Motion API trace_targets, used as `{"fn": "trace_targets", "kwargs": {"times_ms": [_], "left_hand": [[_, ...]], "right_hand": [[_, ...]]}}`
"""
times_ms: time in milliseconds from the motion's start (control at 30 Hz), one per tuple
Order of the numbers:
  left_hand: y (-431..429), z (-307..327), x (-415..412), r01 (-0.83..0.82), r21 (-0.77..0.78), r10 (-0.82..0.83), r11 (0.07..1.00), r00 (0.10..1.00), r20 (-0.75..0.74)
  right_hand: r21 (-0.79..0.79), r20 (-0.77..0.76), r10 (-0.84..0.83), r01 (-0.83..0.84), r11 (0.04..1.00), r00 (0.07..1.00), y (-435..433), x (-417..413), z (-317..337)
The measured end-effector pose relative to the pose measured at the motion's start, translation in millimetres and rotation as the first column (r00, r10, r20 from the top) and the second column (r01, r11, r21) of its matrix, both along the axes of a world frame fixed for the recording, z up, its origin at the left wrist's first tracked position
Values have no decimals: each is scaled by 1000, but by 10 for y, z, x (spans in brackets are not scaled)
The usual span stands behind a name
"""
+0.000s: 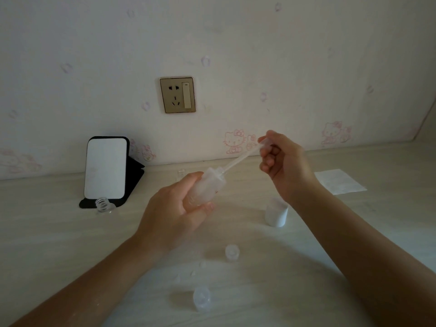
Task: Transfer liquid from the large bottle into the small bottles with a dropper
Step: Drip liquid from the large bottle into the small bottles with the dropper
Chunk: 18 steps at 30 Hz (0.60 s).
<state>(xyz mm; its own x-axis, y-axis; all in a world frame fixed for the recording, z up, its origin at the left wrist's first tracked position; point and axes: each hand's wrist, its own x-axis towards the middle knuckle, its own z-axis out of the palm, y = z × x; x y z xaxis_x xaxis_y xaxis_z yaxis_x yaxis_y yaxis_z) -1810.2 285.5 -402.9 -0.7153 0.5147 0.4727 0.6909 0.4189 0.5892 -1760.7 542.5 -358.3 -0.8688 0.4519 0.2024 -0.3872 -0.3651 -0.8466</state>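
Note:
My left hand (174, 213) grips a frosted clear bottle (207, 185), tilted with its mouth pointing up and to the right above the table. A clear plastic dropper (238, 160) runs from the bottle's mouth up to my right hand (283, 161), which pinches its bulb end. A small clear bottle with a threaded neck (103, 205) stands uncapped at the left. Another small clear bottle (181, 173) shows dimly behind my left hand. A white cylindrical container (276, 214) stands under my right wrist.
A small mirror on a black stand (106, 168) leans at the left by the wall. Two clear caps (232, 252) (201, 298) lie on the pale table near me. A white paper sheet (339, 181) lies at the right. A wall socket (177, 94) sits above.

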Motion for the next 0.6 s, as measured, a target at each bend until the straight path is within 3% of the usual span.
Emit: {"fn": "trace_targets", "kwargs": {"times_ms": [267, 600], "left_hand": [[6, -59, -27, -13, 289, 6, 957, 1000, 26], [172, -98, 236, 123, 325, -186, 938, 968, 168]], "right_hand": [[-286, 49, -173, 180, 941, 984, 197, 36, 48], [-208, 77, -208, 220, 953, 975, 117, 27, 36]]}}
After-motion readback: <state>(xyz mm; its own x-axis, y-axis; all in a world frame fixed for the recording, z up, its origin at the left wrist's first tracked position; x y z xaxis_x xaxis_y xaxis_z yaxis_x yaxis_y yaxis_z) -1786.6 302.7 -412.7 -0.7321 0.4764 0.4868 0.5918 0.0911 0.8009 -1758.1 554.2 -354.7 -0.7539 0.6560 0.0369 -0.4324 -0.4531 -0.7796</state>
